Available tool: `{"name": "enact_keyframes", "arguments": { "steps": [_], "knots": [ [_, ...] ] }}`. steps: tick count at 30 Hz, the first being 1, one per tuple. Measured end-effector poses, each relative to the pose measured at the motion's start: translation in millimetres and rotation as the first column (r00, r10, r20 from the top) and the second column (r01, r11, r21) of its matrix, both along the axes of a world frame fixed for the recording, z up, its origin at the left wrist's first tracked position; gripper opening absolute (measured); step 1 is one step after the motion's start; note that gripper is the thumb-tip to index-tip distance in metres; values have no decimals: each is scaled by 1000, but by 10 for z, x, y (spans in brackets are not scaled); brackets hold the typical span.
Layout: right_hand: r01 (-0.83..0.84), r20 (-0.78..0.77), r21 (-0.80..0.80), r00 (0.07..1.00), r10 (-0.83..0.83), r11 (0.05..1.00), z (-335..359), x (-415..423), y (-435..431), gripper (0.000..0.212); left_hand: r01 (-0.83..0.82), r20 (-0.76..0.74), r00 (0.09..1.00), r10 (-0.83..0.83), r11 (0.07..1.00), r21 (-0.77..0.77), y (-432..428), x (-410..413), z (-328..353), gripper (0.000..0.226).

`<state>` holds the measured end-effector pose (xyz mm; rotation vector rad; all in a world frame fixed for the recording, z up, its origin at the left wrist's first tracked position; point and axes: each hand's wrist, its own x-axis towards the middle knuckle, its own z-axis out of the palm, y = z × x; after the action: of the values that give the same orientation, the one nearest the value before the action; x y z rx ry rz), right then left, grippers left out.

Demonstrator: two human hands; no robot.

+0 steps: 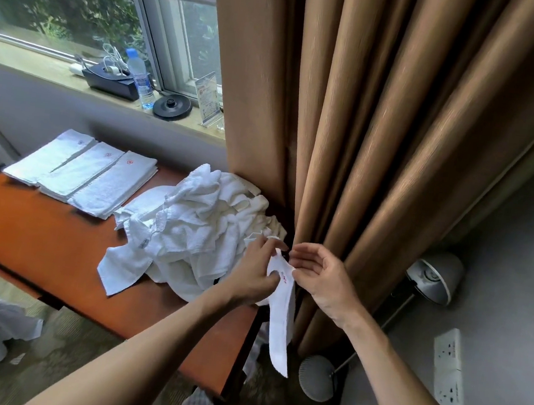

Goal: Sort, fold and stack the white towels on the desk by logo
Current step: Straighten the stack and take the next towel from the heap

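Both hands are up close on one white towel. The left hand is pinching its top edge and the right hand is nipping it beside the red logo, while the rest is dangling past the worktop edge. Behind them a crumpled pile is sitting, and farther back three folded stacks are lying side by side.
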<state>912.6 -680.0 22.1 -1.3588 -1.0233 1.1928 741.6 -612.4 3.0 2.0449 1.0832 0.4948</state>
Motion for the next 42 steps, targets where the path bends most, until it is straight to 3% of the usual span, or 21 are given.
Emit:
{"name": "enact_keyframes", "arguments": {
  "steps": [1,3,7,12,16,20,24,29,36,42],
  "knots": [
    [-1,19,6,1000,1,1000,44,27,-5,40,10,-90,996,-9,1000,12,29,20,43,59],
    [-5,56,16,998,4,1000,113,78,-28,40,48,-232,972,-25,994,94,77,60,72,50],
    [36,107,42,993,-40,998,175,198,-93,38,77,-296,955,-5,970,230,198,83,35,27],
    [72,151,52,985,-79,996,104,318,-127,40,83,-218,975,-36,974,212,192,131,180,9],
    [35,228,47,973,-44,998,27,309,-116,38,104,-138,988,-64,947,305,129,142,283,9],
    [-25,357,35,934,11,999,-20,207,-60,30,98,-102,992,-72,954,282,127,25,321,12],
    [-160,632,4,765,122,987,30,107,54,24,40,-100,995,-16,969,242,159,-216,295,10],
    [-301,746,-20,630,215,953,90,-169,257,11,-20,-92,995,43,972,233,154,-586,329,9],
    [-431,782,-39,548,297,901,88,-697,603,1,-121,-47,990,133,972,203,182,-1290,405,7],
    [-512,659,-23,638,398,859,153,-1417,944,31,-227,-36,972,232,968,108,273,-2093,395,7]
  ]
}}
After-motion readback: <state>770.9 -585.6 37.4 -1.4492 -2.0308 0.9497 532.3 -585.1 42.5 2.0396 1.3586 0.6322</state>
